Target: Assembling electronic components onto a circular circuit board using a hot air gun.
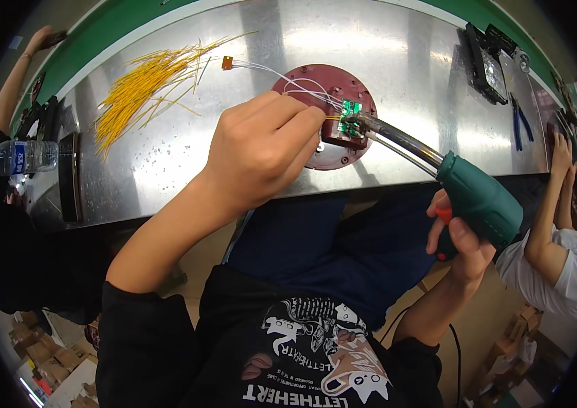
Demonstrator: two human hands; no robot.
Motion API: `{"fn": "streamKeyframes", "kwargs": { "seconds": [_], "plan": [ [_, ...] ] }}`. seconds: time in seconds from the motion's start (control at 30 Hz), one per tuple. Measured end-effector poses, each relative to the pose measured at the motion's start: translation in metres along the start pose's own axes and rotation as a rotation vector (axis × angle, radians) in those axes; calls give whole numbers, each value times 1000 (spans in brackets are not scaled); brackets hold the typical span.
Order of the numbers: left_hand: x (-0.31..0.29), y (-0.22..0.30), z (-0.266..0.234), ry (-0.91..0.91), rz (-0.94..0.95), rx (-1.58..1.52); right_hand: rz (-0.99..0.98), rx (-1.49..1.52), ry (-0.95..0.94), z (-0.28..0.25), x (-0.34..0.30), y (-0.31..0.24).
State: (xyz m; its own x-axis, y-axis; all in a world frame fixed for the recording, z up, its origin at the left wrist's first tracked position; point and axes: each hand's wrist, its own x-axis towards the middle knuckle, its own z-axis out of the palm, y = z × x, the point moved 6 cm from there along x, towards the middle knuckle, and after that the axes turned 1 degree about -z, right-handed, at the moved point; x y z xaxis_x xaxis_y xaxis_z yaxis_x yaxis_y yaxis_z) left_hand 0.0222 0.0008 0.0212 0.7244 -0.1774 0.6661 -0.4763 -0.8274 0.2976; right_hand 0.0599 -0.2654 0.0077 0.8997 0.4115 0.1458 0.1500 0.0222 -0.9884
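Note:
My left hand (261,146) is closed in a pinch over a dark red round plastic part (310,76). A short yellow wire (332,117) runs from its fingertips to a small green circuit board (351,109) on that part. From the right, my right hand (465,248) grips a green soldering gun (484,197), fingers by its red trigger. The gun's dark tip meets the board close to the wire's end; the exact contact is too small to make out. Thin white wires (268,70) lead from the part to a small orange-brown piece (227,62).
Loose yellow wires (137,92) lie heaped on the metal table (397,54) at left. A water bottle (23,157) lies on its side near a dark upright panel (69,177). Blue-handled pliers (522,122) and a black case (484,68) sit at right. Other people's arms (552,197) show at both sides.

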Motion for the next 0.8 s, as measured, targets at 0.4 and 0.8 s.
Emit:
{"fn": "streamKeyframes", "kwargs": {
  "seconds": [0.4,0.8],
  "plan": [
    [-2,-1,2,30,27,-13,105,53,-37,-5,2,4],
    [-2,-4,4,62,34,-41,-148,54,180,-10,32,-4]
  ]
}}
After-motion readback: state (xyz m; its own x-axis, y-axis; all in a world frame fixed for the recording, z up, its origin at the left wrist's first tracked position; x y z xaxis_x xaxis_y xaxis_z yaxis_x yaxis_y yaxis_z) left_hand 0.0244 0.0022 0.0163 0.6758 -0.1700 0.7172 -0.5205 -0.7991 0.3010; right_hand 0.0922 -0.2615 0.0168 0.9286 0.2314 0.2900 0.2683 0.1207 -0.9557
